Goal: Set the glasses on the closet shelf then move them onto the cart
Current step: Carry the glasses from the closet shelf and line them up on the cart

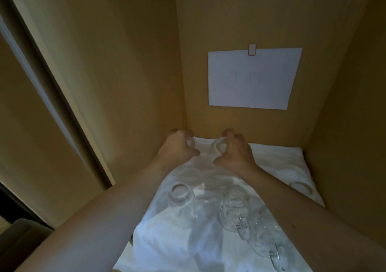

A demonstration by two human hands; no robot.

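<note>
Nearest the camera, two handled mugs (269, 248) and (234, 213) stand in a line at the front right of the shelf (261, 159), mouths up on the white cloth (167, 246) that covers it. Just left of them stands a plain tumbler (180, 203), also upright. A fourth glass (301, 187) sits well apart at the right edge of the cloth, faint against the white.

Both forearms reach over these to the back left corner. The left hand (177, 146) has its grip curled round the rim of a glass (191, 142) hard against the side wall; the right hand (234, 150) has its grip curled round another glass (219, 146) just beside it. Each grip looks clamped on its glass, though the clear glass on white cloth makes the contact hard to read. Whether the two glasses rest on the cloth or hang just above it, I cannot tell.

A white sheet of paper (252, 77) is fixed to the back wall above the hands.

As a judgement: the first half of the task seems well advanced, with four glasses standing on the shelf and two more at the back, either being set down or being picked up. The cart is not in view, so nothing shows any glass moved onto it; that whole second half looks still to do.
</note>
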